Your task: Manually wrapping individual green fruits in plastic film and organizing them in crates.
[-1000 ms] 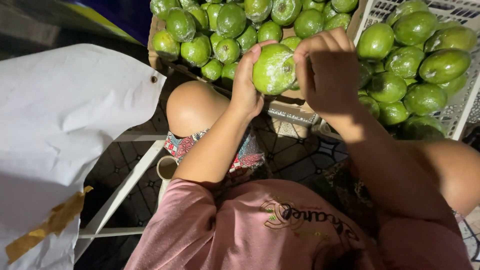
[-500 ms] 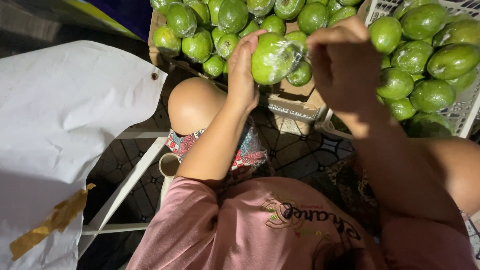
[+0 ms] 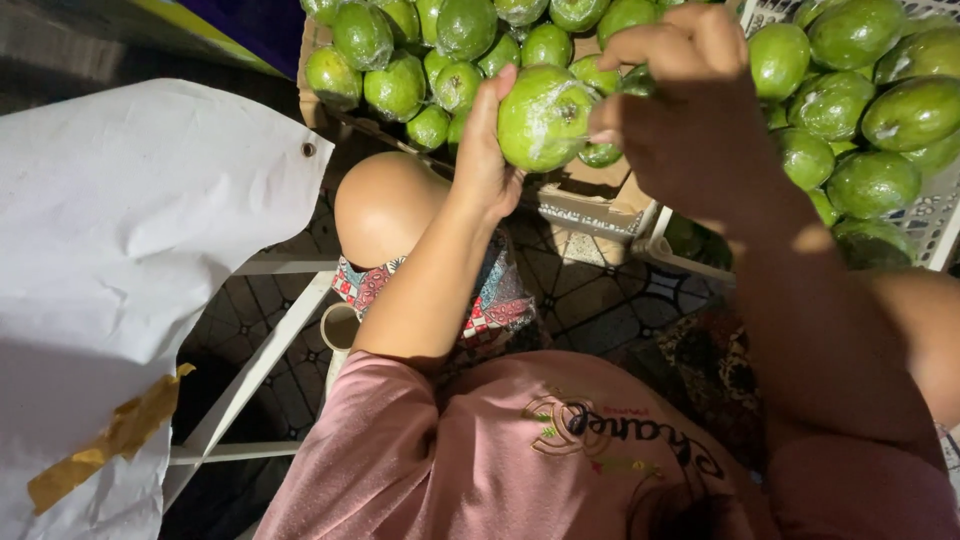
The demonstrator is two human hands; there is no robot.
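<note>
My left hand (image 3: 488,150) grips a large green fruit (image 3: 545,115) from its left side and holds it up in front of a heap of the same fruit. My right hand (image 3: 685,110) is at the fruit's right side, with fingers curled and thumb and fingertips pinched against the skin. The fruit has pale, shiny streaks on its surface. What the fingertips pinch is too small to make out. My bare knee (image 3: 385,205) shows below the left forearm, and my pink shirt (image 3: 540,450) fills the bottom of the view.
A cardboard box (image 3: 318,105) of several green fruits stands at the top centre, and a white plastic crate (image 3: 935,225) of more fruit at the right. A white sheet (image 3: 130,260) with yellow tape lies left. A white frame (image 3: 255,365) stands on the patterned tile floor (image 3: 600,300).
Both hands and the fruit have risen slightly towards the heap. The right hand's fingers have slid from over the fruit to its right side.
</note>
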